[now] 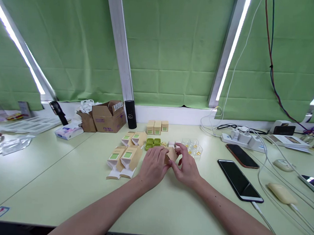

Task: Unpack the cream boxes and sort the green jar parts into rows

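Observation:
Between both hands is a small kraft cardboard box [172,154], partly hidden by the fingers. My left hand [154,164] is closed on its left side, and my right hand [186,167] pinches it from the right. Left of my left hand lie several unfolded kraft boxes [132,155] with green labels and white insides. Just beyond it sit small green containers [153,142]. Behind my right hand are clear round cups [197,150] with gold-coloured bits inside. Further back stand three closed kraft boxes [158,126].
A black cylinder [131,114] and an open brown carton [108,117] stand at the back left, by a tissue pack [69,131]. On the right lie phones [239,179], a power strip [244,140], a beige power bank [281,193] and loose white cables.

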The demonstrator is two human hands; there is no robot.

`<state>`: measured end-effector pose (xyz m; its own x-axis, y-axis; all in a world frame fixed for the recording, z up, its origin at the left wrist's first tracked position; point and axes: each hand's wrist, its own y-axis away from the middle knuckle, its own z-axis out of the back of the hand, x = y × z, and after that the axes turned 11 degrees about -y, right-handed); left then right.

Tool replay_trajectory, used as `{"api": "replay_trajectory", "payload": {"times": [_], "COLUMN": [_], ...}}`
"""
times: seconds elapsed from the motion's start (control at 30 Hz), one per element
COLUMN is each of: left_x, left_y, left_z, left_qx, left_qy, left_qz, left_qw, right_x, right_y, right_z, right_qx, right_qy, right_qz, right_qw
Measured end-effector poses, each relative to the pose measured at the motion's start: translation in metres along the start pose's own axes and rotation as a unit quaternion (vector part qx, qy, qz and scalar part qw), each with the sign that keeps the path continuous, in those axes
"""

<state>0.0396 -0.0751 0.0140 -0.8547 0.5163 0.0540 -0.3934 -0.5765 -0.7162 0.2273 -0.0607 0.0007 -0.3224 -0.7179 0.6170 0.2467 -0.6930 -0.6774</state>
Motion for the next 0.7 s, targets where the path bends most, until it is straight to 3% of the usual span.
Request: {"api": "replay_trajectory", "payload": {"times": [0.27, 0.53, 0.7], "left_x": [-0.0016, -0.0015, 0.0002], "left_y": [0.0036, 0.0035, 0.0034], "left_z": [-0.0081, -0.0081, -0.0070], "left_qx": [0.043, 0.056, 0.067], "left_qy": [0.077, 0.092, 0.097], "left_qz": [0.026, 0.034, 0.036], "left_qw": [0.996, 0.994, 0.992], "right_x": [-0.0020, 0.0005, 0.0060], "right_y": [-0.0020, -0.0039, -0.0062], "right_z": [0.0045, 0.0061, 0.0098], "right_qx": [0.031, 0.042, 0.030], "right_qy": [0.024, 0.034, -0.017], "right_qz": [-0.060, -0.057, -0.067], "right_qw": [0.997, 0.997, 0.997]}}
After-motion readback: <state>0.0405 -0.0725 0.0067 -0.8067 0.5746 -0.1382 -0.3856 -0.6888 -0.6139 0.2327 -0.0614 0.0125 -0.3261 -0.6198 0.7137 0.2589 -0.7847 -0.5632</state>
